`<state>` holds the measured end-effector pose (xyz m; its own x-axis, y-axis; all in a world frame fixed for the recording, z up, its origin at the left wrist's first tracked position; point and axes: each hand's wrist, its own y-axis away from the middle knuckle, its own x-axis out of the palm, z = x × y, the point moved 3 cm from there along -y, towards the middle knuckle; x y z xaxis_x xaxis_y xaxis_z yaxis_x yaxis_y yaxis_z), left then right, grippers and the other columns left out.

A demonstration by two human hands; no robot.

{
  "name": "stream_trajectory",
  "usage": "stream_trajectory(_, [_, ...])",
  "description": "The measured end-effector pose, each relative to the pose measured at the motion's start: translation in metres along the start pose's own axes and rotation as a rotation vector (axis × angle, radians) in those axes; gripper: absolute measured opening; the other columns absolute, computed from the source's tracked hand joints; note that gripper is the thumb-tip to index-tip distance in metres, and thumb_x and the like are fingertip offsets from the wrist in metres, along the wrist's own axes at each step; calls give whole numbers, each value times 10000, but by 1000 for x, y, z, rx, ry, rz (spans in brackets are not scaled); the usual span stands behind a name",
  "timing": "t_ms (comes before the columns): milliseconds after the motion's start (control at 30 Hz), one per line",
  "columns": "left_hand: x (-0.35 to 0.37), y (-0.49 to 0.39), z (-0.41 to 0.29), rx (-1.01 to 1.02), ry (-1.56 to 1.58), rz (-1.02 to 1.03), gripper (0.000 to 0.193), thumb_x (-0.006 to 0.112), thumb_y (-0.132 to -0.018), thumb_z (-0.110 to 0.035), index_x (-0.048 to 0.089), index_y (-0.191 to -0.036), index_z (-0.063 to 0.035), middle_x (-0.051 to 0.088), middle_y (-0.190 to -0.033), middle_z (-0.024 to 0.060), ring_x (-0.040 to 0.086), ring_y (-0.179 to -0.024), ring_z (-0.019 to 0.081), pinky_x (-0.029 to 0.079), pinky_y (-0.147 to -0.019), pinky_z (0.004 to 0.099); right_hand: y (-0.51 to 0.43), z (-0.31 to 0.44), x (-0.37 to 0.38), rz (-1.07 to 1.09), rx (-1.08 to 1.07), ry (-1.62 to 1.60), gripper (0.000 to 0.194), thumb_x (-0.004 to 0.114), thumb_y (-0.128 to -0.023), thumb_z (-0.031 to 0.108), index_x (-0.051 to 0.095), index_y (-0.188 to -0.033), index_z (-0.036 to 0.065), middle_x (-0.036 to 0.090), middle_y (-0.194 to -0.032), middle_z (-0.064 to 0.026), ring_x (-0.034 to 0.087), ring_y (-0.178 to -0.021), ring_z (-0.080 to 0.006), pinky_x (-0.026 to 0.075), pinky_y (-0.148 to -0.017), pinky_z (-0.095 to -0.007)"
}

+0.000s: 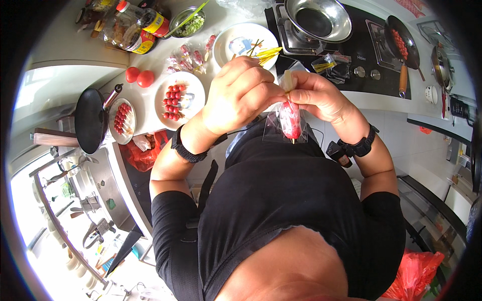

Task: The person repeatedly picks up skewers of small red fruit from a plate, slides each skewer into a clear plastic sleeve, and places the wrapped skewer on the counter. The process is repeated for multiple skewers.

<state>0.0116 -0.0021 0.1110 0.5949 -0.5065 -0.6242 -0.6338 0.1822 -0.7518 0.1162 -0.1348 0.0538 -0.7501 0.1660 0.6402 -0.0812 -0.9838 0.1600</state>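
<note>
Between both hands, in front of my body, is a clear plastic bag with a red skewered item inside, the stick's tip pointing towards me. My right hand pinches the gathered neck of the bag. From the other side, my left hand has its fingertips closed at the same neck, where a yellowish twist tie seems to sit; the fingers partly hide it. More yellow twist ties lie on a white plate just beyond my left hand. Several wrapped red skewers lie on the counter left of that plate.
Skewers of small red fruit rest on a white plate and a smaller plate. Tomatoes, bottles and a bowl of chopped greens stand left. Right, a gas hob bears a steel wok and a frying pan.
</note>
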Motion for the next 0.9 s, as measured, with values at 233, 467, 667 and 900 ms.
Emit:
stream_trajectory(233, [15,12,7,-416,176,56,181,691,-708,-128,572,-817,-46,542,-760,46,532,-709,204,442,-670,313,5,13,13,-375,-578,985,148,644,-759,4,527,-851,5,558,-858,-60,575,-739,-142,458,-655,-250])
stream_trajectory(467, [33,34,15,-1059,916,41,131,551,-868,-121,527,-923,-5,548,-813,7,511,-798,111,410,-754,247,8,7,17,-399,-856,1218,266,533,-811,-75,571,-1070,-28,487,-1101,-129,571,-926,-208,471,-801,-299])
stream_trajectory(667, [28,26,0,-520,312,53,127,643,-745,-87,561,-833,-48,597,-816,86,578,-786,284,450,-729,357,-8,-14,-15,-321,-89,-102,345,557,-861,359,534,-1017,53,576,-870,-33,553,-724,-110,450,-644,-247])
stream_trajectory(900, [40,61,14,-1097,628,196,146,549,-860,-167,562,-875,-22,586,-757,54,558,-721,121,452,-659,276,1,20,3,-6,-535,1103,287,631,-732,54,593,-1014,93,446,-1219,-120,433,-1153,-245,405,-902,-346])
